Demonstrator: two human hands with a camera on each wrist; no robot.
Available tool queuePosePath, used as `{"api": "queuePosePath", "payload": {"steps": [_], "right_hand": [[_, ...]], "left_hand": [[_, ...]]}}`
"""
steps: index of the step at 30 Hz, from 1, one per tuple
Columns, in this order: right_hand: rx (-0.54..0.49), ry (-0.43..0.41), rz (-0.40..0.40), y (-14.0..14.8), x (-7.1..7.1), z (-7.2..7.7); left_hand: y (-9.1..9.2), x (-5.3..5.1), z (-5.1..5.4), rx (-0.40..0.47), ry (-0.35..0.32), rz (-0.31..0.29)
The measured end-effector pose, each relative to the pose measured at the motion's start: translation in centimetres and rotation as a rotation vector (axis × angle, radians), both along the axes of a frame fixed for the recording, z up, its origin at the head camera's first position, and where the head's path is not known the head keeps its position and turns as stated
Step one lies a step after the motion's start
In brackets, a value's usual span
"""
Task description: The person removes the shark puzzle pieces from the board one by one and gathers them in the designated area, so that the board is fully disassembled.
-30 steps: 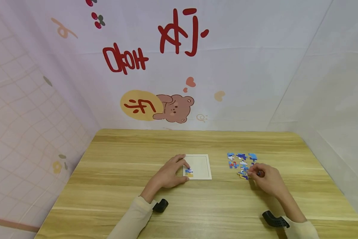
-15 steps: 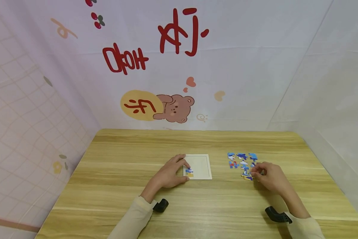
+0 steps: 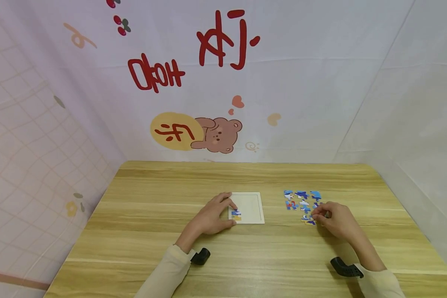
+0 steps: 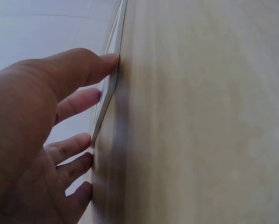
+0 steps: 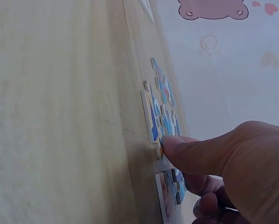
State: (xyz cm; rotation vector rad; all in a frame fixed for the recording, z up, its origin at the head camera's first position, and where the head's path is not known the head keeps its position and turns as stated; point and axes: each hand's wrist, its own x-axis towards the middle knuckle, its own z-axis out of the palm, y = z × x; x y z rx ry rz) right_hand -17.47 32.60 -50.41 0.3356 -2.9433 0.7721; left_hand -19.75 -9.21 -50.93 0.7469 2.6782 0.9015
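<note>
My left hand (image 3: pixel 212 215) rests at the left side of a pale puzzle board (image 3: pixel 250 207). Its thumb touches the near edge, and the index fingertip presses by a blue-and-yellow puzzle piece (image 3: pixel 237 217) lying in the board's near left corner. In the left wrist view, the thumb (image 4: pixel 90 65) lies against the board's rim. My right hand (image 3: pixel 335 220) pinches a navy-and-yellow puzzle piece (image 3: pixel 310 222) at the near side of the loose pieces. In the right wrist view, the thumb (image 5: pixel 181 149) is at that piece's end; the index fingertip is mostly hidden.
Several blue puzzle pieces (image 3: pixel 302 194) lie in rough rows right of the board, some hidden behind the right hand. All lies on a wood-grain table (image 3: pixel 163 182). A white printed cloth (image 3: pixel 298 91) hangs behind the table.
My right hand has shifted slightly right with the navy-and-yellow puzzle piece, mostly during the first half second. The left hand and the board have stayed in place.
</note>
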Motion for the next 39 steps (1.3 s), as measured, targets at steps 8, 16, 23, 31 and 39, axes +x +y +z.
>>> {"api": "queuePosePath", "payload": {"steps": [8,16,23,31,39], "right_hand": [[-0.016,0.016,0.001,0.1,0.3,0.5],[-0.081,0.093,0.001,-1.4,0.5,1.2],[-0.137,0.072,0.05,-4.3,0.3,1.5],[-0.162,0.066,0.101,-7.5,-0.2,1.0],[-0.203,0.029,0.171,-11.0,-0.9,0.6]], "left_hand": [[0.1,0.0,0.1,0.007,0.0,-0.005],[0.3,-0.3,0.3,0.015,0.002,-0.011],[0.1,-0.2,0.2,0.026,0.01,-0.021],[-0.3,-0.3,0.3,0.036,-0.002,-0.015],[-0.3,-0.3,0.1,0.039,0.005,-0.007]]}}
